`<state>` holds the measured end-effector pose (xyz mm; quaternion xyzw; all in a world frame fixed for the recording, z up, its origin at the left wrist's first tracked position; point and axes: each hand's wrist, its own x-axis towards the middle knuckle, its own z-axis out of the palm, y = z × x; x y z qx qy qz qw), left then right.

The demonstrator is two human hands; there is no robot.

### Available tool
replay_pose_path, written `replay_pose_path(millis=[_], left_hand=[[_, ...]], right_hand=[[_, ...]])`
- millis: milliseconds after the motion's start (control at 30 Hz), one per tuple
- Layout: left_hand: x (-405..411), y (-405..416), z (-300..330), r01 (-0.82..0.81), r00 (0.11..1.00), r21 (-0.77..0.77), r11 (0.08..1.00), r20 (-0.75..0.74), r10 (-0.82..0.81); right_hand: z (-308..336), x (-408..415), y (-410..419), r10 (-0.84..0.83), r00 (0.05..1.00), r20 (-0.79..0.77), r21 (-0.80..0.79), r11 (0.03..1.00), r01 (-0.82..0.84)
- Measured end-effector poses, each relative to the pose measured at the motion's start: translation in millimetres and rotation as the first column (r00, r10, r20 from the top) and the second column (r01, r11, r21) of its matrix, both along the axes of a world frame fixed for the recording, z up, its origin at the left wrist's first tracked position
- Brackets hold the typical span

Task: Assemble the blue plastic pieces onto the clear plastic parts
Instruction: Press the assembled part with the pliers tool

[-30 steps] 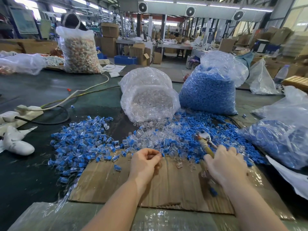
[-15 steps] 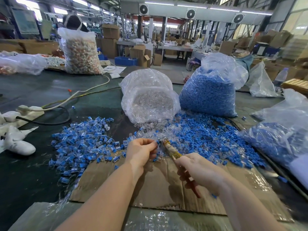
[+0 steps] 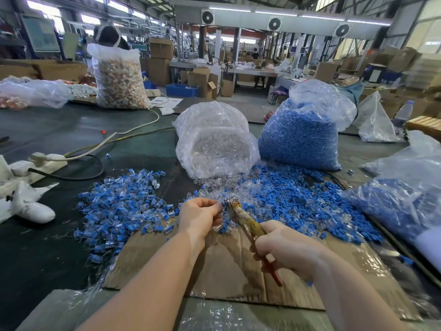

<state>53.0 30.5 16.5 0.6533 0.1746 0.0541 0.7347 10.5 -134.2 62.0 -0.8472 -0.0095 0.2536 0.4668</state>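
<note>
Your left hand [image 3: 201, 215] pinches a small clear plastic part with blue insert [image 3: 223, 206]; your right hand [image 3: 284, 247] grips yellow-handled metal pliers [image 3: 245, 219], tip touching it.

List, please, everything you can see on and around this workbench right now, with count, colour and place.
assembled pieces: one heap, blue in clear, left of the cardboard
loose blue pieces: one heap, blue, right of centre
bag of clear parts: one, transparent, centre back
bag of blue pieces: one, blue, right of the clear bag
second blue bag: one, blue, far right
cardboard sheet: one, brown, under the hands
pliers: one, yellowish and red handles, in the right hand
power strip: one, white, left
left hand: pinches a small part at the plier tip
right hand: grips the pliers
</note>
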Motion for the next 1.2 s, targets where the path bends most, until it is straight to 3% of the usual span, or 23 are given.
replay_pose_path(millis=[300,633,1100,1200], left_hand=[[3.1,-0.4,4.4,-0.017,1.0,0.012,1.0,0.013,0.016],[3.1,0.2,3.9,-0.012,1.0,-0.076,0.997,-0.011,0.011],[0.0,-4.4,0.4,-0.008,1.0,-0.093,0.996,-0.017,0.007],[-0.3,-4.6,-1.0,-0.018,0.999,-0.112,0.994,-0.034,0.014]], right_hand=[[2.5,1.0,-3.0,0.031,0.999,0.013,0.005,0.999,-0.032],[2.8,1.2,-2.7,0.073,0.997,0.024,-0.003,0.997,-0.073],[-0.8,-2.3,0.6,0.116,0.976,0.183,-0.179,0.98,-0.083],[-1.5,-4.3,0.3,0.051,0.992,0.114,-0.071,0.997,-0.043]])
